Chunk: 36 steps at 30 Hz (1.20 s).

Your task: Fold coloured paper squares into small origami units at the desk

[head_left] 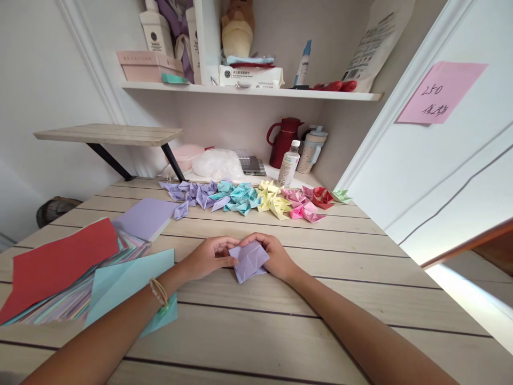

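Holding a folded purple paper in both hands, over the middle of the wooden table; cannot tell if resting on it. Pinching the paper's left edge with thumb and fingers of the left hand. Grasping the upper right edge with the right hand, fingers curled round behind. Showing creases across the paper's face. Wearing bracelets on left wrist, crossing a light blue sheet with left forearm. See a red sheet to the left, on a pile of many colours, and a purple stack just behind. Farther back, see a row of folded papers, running left to right purple, blue, yellow, pink, red, green. Behind the row, see a bottle near a red jug.
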### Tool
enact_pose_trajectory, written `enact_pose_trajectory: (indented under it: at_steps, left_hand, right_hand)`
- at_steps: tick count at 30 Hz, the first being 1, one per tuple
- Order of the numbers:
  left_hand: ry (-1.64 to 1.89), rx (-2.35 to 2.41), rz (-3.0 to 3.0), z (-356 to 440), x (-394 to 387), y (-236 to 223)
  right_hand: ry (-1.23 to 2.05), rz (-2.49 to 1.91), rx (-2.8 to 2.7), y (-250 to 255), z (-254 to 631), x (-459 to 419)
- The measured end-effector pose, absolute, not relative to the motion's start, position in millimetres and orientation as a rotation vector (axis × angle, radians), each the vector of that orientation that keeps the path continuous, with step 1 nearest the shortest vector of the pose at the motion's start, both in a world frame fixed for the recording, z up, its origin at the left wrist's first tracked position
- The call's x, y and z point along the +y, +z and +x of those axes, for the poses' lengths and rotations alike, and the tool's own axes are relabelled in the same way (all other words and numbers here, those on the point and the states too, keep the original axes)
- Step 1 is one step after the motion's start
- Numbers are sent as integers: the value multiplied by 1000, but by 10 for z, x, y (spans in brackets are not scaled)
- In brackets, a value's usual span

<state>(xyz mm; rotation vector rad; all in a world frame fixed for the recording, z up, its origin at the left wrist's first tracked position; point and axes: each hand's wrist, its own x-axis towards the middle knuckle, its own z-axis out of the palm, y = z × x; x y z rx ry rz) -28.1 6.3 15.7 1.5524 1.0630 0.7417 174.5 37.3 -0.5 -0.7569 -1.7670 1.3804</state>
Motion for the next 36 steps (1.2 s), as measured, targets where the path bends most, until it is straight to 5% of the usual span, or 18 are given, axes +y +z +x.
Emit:
enact_pose_trajectory:
  at_steps: [36]
  left_hand:
    - [710, 1218, 1899, -198, -57, 256]
  right_hand:
    - [1200, -833, -1970, 0, 1762, 360]
